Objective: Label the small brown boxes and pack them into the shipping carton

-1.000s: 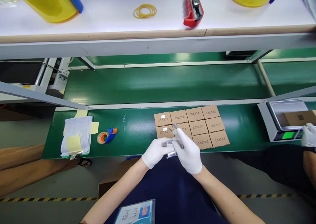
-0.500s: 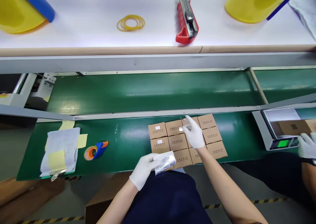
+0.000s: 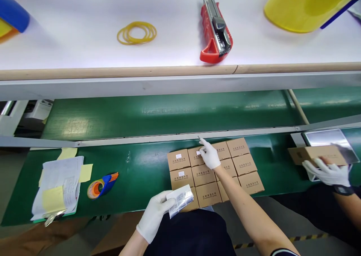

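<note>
My left hand (image 3: 158, 211), in a white glove, is closed on a silvery sheet of labels (image 3: 182, 200) near the front edge of the green bench. My gloved right hand (image 3: 210, 155) is over the back row of brown cardboard boxes (image 3: 208, 194). Its fingers are closed, with the end of a thin grey tool showing past them; its exact kind is unclear. Right by these fingers, a small white label (image 3: 198, 153) lies on a back-row box. Two boxes at the left bear white labels too. My right hand and forearm hide parts of several boxes.
Left on the bench lie a tape roll in a blue dispenser (image 3: 103, 186) and a clipboard of papers (image 3: 58, 184). At right, a co-worker's gloved hand (image 3: 328, 171) holds a box by a scale (image 3: 332, 140). The upper shelf holds a red utility knife (image 3: 216, 30) and rubber bands (image 3: 137, 33).
My right hand has shifted left, to the labelled back-row box. My left hand keeps the label sheet. The co-worker's box has moved left from the scale. The view has shifted slightly.
</note>
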`<state>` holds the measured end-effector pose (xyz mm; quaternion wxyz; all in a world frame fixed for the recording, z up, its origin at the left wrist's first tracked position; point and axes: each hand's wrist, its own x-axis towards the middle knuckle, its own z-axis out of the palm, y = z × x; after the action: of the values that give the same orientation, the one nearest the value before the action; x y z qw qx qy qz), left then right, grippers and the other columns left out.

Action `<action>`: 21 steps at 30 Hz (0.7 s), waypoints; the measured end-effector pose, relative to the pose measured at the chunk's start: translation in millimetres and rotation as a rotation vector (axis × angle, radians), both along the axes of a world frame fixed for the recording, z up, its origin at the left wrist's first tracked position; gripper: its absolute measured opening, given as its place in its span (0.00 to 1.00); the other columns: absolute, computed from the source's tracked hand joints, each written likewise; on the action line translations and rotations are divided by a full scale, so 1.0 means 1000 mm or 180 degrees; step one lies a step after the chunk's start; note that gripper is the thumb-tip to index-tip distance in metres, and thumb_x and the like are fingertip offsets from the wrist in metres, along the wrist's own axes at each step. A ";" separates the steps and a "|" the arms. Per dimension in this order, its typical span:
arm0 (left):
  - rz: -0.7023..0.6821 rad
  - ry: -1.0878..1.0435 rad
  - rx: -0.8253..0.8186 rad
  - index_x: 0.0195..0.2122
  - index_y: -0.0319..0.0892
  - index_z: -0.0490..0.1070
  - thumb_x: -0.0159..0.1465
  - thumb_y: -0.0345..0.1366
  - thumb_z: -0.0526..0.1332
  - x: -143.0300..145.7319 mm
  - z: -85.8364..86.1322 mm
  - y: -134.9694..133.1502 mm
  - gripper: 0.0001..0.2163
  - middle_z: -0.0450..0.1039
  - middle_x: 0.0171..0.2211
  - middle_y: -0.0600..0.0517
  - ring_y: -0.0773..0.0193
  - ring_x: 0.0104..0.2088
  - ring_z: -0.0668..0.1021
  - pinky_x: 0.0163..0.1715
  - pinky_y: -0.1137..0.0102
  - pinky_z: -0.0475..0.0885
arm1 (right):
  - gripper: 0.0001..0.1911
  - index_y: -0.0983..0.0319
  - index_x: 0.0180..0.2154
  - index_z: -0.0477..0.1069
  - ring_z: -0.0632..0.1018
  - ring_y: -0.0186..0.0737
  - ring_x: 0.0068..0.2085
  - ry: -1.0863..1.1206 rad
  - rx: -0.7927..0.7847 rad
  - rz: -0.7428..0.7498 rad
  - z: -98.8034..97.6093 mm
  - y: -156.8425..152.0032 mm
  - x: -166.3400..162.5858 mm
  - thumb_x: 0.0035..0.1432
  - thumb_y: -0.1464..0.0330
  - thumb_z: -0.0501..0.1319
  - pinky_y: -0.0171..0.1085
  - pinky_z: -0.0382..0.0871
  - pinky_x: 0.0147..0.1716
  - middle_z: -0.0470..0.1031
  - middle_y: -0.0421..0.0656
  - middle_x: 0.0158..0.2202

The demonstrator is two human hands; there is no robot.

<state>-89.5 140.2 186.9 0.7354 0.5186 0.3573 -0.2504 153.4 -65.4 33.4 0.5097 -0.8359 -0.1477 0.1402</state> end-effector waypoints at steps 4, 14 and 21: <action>0.0068 0.0028 -0.0066 0.54 0.39 0.79 0.64 0.46 0.69 0.003 0.001 0.002 0.21 0.79 0.53 0.42 0.47 0.53 0.79 0.53 0.60 0.72 | 0.33 0.62 0.68 0.64 0.79 0.37 0.42 0.0011 -0.0053 0.0033 -0.003 0.000 -0.002 0.61 0.71 0.54 0.45 0.72 0.55 0.77 0.49 0.53; 0.0069 0.0100 -0.0030 0.53 0.38 0.79 0.63 0.47 0.69 0.006 0.001 0.002 0.21 0.79 0.51 0.41 0.48 0.51 0.79 0.51 0.61 0.72 | 0.37 0.55 0.72 0.57 0.78 0.37 0.46 -0.0128 -0.0358 0.0219 0.009 0.005 -0.003 0.63 0.74 0.51 0.43 0.72 0.55 0.75 0.46 0.55; 0.0131 0.0084 -0.0022 0.53 0.40 0.79 0.62 0.48 0.70 0.001 0.004 0.001 0.22 0.79 0.52 0.42 0.47 0.52 0.80 0.52 0.60 0.73 | 0.39 0.59 0.74 0.53 0.73 0.51 0.52 -0.0822 -0.1201 0.0278 0.015 0.012 -0.004 0.63 0.70 0.57 0.50 0.72 0.54 0.71 0.52 0.59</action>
<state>-88.5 141.1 190.7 0.7373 0.5053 0.3767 -0.2433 149.7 -53.7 48.7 0.3146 -0.9202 -0.2189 0.0791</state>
